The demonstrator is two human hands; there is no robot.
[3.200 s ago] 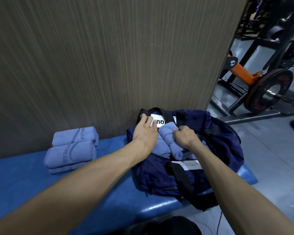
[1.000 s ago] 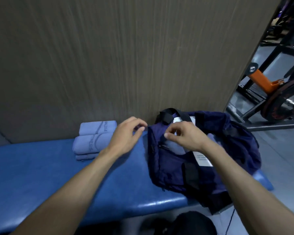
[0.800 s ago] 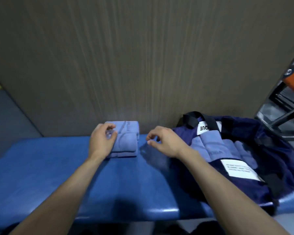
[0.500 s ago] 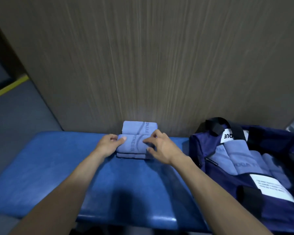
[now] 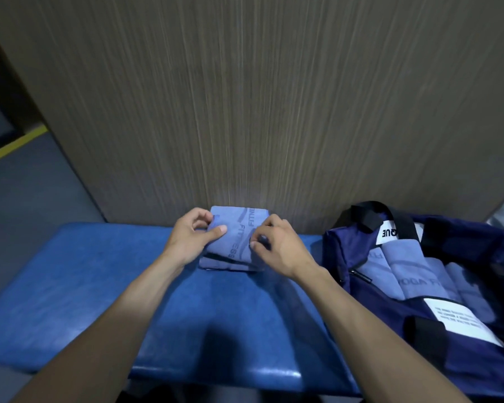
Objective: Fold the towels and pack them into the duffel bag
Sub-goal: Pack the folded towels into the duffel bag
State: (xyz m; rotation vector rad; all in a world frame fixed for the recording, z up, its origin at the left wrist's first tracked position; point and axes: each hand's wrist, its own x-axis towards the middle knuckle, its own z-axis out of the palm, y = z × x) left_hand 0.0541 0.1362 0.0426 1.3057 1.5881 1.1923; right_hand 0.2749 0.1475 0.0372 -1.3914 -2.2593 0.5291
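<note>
- Head view: left hand (image 5: 194, 237) and right hand (image 5: 277, 245) pinching opposite ends of the top folded towel (image 5: 233, 242), probably to lift it level without undoing the fold.
- Stacked on further folded towels (image 5: 230, 264), mid-counter (image 5: 70, 286), against the far wall (image 5: 245, 97).
- Duffel bag (image 5: 376, 315) gaping at right, towels (image 5: 413, 274) already side by side inside, likely left open for loading.
- Stack count unclear; bag's right end cropped; lettering only partly legible.
</note>
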